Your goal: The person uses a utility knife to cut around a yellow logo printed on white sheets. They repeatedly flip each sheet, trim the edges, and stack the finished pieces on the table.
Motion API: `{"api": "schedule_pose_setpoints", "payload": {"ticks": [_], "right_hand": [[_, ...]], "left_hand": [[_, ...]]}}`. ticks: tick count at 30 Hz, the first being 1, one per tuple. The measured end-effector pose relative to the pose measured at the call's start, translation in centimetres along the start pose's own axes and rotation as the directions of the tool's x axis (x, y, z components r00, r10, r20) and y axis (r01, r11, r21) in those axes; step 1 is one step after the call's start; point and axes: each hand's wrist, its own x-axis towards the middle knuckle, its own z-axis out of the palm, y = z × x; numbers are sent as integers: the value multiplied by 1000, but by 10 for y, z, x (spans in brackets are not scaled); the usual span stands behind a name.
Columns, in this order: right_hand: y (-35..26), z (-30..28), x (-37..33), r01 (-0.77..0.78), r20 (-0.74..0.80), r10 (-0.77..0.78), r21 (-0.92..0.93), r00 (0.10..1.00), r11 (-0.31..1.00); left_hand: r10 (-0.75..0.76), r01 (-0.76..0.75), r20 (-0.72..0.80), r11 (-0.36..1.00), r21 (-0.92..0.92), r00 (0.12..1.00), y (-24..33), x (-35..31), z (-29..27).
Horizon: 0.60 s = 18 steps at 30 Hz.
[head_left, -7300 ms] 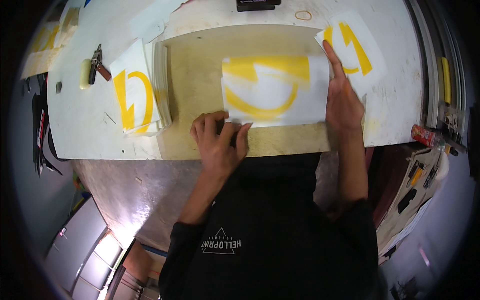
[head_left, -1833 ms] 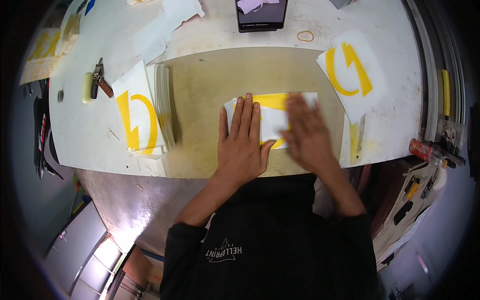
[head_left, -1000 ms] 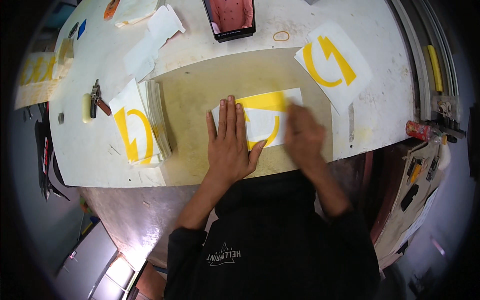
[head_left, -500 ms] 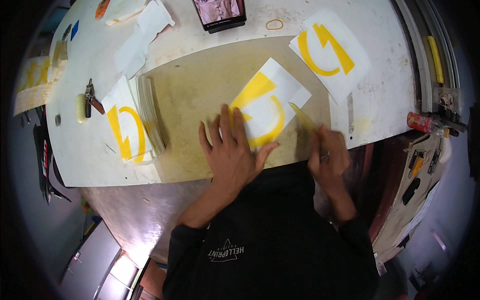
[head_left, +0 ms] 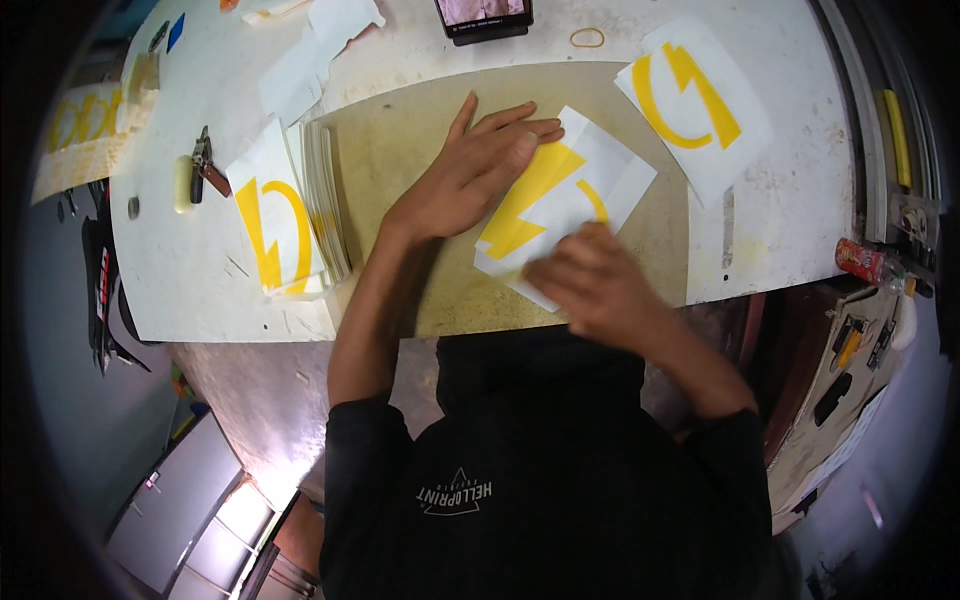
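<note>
A person in a black short-sleeved shirt (head_left: 560,440) works at a white, scuffed worktop (head_left: 170,300), with a flat, beige, yellow-stained mat (head_left: 400,130) at its centre.

A white rectangular paper sheet with a yellow lightning-bolt and arc design (head_left: 560,205) lies at a slant on the right half of the mat.

The left hand (head_left: 470,175), its fingers extended and apart, lies across the sheet's far left edge, grasping nothing. The right hand (head_left: 597,290) is bent at the fingers over the sheet's near right part, covering some of the arc; it is blurred, so whether it grips anything cannot be told.

To the left stands a thick stack of white sheets with a similar yellow design (head_left: 275,230). Farther left, a pair of dark-handled metal snips (head_left: 204,160) lies beside a pale yellow rounded bar (head_left: 183,184).

To the far right are more white sheets with the yellow design (head_left: 740,130). At the far side are a dark-framed screen (head_left: 490,32), partly cut off, and a tan rubber band (head_left: 587,46).
</note>
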Motion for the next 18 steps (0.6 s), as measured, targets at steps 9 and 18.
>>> {"api": "schedule_pose_setpoints", "payload": {"ticks": [9, 18], "right_hand": [[-48, -27, -86, -193, 23, 192, 44, 981, 980], [-61, -20, -99, -236, -75, 231, -56, 970, 970]], "left_hand": [[74, -34, -55, 850, 526, 996, 27, -34, 20], [22, 108, -239, 848, 518, 971, 47, -82, 70]]}}
